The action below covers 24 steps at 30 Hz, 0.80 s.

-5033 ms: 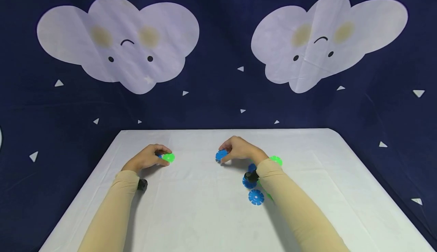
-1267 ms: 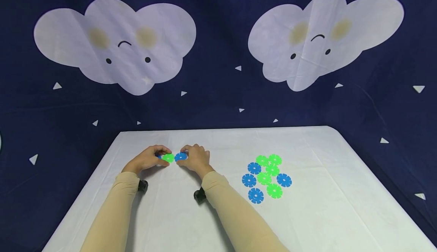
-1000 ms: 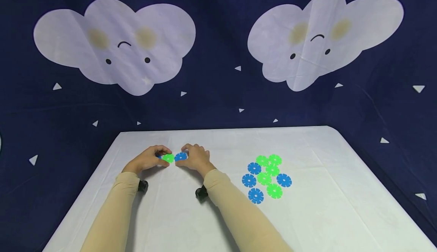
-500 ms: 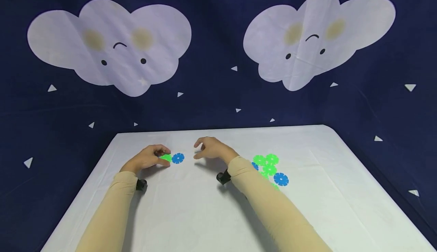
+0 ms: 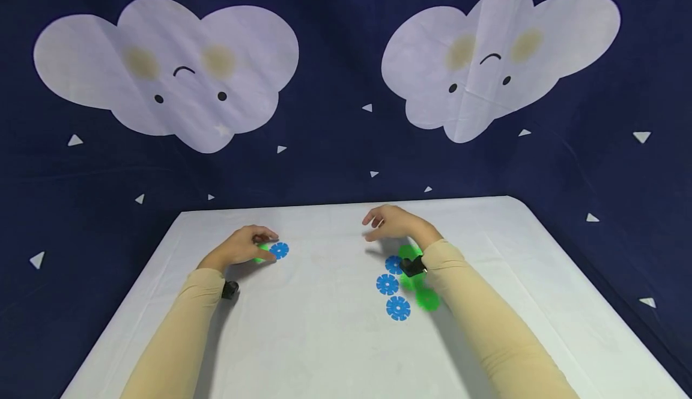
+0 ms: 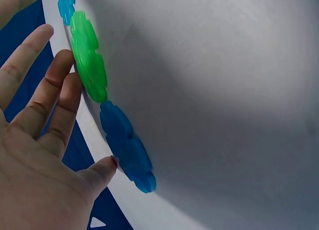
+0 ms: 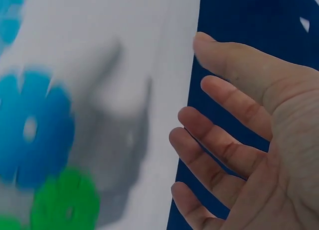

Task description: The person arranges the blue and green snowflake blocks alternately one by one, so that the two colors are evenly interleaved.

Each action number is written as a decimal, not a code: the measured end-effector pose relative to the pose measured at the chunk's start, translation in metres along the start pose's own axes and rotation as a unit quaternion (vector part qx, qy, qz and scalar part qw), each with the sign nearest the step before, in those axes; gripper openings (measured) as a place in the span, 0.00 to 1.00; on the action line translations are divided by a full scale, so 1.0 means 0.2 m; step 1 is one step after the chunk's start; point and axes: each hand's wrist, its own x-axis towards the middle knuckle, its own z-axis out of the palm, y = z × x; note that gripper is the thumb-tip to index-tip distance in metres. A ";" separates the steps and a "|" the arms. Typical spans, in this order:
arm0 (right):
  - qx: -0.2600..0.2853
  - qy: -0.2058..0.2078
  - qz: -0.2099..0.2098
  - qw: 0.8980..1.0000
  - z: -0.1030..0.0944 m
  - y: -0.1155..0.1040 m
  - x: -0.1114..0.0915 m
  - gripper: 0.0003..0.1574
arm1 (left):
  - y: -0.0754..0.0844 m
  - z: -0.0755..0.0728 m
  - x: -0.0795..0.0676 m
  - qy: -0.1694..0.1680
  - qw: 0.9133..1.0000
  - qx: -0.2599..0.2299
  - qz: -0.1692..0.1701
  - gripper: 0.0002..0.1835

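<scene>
I'm spreading my left hand [image 5: 238,247] around a three-disc row, thumb and fingers apart. Thumb tip is sitting at the rim of the right-end blue disc [image 5: 279,250]; can't tell if it's pressing. Fingertips are lying along the edge of the middle green disc [image 6: 89,56]. The left-end blue disc [image 6: 66,7] is showing in my left wrist view. All are looking like glossy plastic: thin, round, slotted rims. Row is lying flat on the white, cloth-like table [image 5: 313,327], long axis running left to right, roughly parallel to the far edge. My right hand [image 5: 393,223] is hovering, digits loosely bent, apart. Loose blue discs [image 5: 387,284] and loose green discs [image 5: 427,298] are lying near it, some partly hidden by my sleeve [image 5: 486,327].
</scene>
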 end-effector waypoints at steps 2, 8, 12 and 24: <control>-0.001 -0.001 0.009 1.000 -0.03 0.05 -0.04 0.30 | 0.00 0.00 0.01 -0.001 1.000 0.002 0.001 0.30; 0.003 -0.004 0.048 0.999 -0.09 0.18 -0.14 0.31 | 0.02 0.01 0.01 -0.003 1.000 0.000 0.003 0.29; 0.007 -0.009 0.067 0.998 -0.12 0.24 -0.19 0.31 | 0.03 0.02 0.00 -0.005 1.000 -0.009 -0.001 0.29; 0.009 -0.047 0.063 0.997 -0.11 0.35 -0.28 0.31 | 0.02 0.04 0.01 -0.007 1.000 0.001 -0.019 0.29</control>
